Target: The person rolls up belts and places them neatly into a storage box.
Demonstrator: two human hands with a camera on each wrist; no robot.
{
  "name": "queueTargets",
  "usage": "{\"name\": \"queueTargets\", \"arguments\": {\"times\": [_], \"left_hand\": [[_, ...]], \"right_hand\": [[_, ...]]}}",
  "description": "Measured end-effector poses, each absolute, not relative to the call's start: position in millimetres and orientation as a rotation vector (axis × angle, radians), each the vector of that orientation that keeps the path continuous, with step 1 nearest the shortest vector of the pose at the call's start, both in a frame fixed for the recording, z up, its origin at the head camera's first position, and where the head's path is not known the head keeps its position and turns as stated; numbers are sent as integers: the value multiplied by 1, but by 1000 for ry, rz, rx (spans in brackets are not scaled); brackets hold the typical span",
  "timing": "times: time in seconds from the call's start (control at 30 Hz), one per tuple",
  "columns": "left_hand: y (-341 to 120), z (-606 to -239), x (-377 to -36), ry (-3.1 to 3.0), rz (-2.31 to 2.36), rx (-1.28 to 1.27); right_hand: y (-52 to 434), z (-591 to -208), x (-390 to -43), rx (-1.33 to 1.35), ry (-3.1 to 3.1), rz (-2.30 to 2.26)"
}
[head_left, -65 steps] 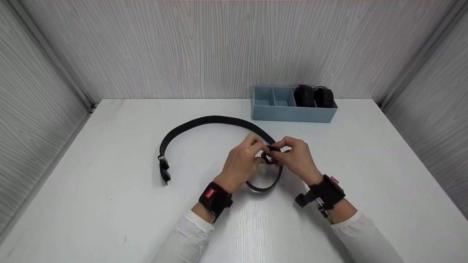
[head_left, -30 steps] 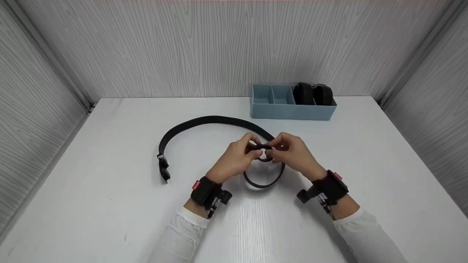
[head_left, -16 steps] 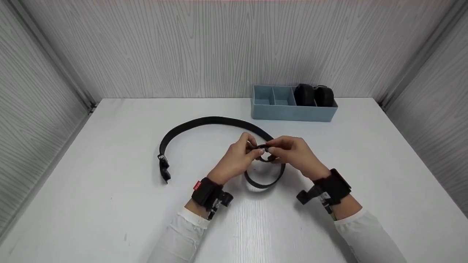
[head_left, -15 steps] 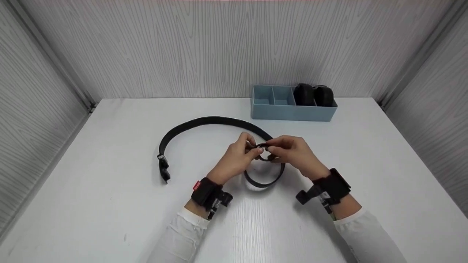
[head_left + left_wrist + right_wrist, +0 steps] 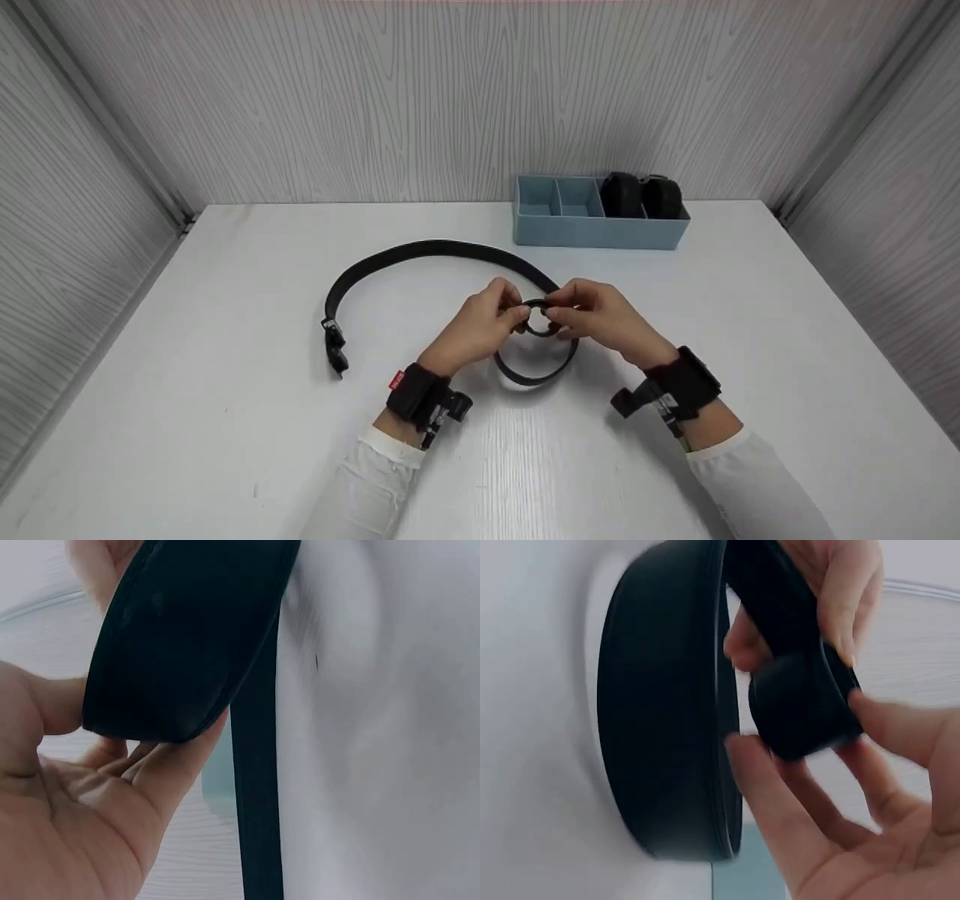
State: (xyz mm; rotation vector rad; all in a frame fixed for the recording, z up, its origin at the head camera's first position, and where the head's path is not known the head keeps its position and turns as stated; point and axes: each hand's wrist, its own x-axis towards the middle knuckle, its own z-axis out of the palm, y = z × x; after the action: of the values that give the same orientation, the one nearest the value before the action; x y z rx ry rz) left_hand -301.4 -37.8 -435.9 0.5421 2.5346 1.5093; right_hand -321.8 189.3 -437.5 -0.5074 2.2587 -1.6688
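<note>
A black belt [image 5: 420, 251] lies on the white table [image 5: 225, 390] in a wide arc, its buckle end [image 5: 334, 352] at the left. Its other end is rolled into a small coil [image 5: 537, 319] with a larger loop [image 5: 534, 373] hanging toward me. My left hand [image 5: 487, 322] and right hand [image 5: 592, 315] pinch that coil from either side, above the table. The left wrist view shows the belt [image 5: 187, 637] across my left fingers [image 5: 172, 772]. The right wrist view shows the small rolled coil [image 5: 802, 705] between my right fingertips [image 5: 900, 727], beside the bigger loop [image 5: 667, 727].
A light blue divided tray [image 5: 600, 229] stands at the back right against the wall, with two black rolled items [image 5: 641, 196] in its right compartments. Grey panelled walls close in the table on the left, back and right.
Both hands have kept pinching the coil and turned it slightly, shifting a little to the left. The hanging loop has grown slightly smaller. The arc of the belt on the table has stayed put.
</note>
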Motion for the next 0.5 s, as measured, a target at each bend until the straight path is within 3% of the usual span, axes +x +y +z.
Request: {"name": "queueTargets", "arguments": {"times": [0.2,0.5], "left_hand": [[-42,-437,-302,2491,1441,637],[-36,-440,-303,2467,1684,475]], "right_hand": [[196,-438,-321,-615,2248,-1587],[187,-438,-319,-375,2143,-1898]]}}
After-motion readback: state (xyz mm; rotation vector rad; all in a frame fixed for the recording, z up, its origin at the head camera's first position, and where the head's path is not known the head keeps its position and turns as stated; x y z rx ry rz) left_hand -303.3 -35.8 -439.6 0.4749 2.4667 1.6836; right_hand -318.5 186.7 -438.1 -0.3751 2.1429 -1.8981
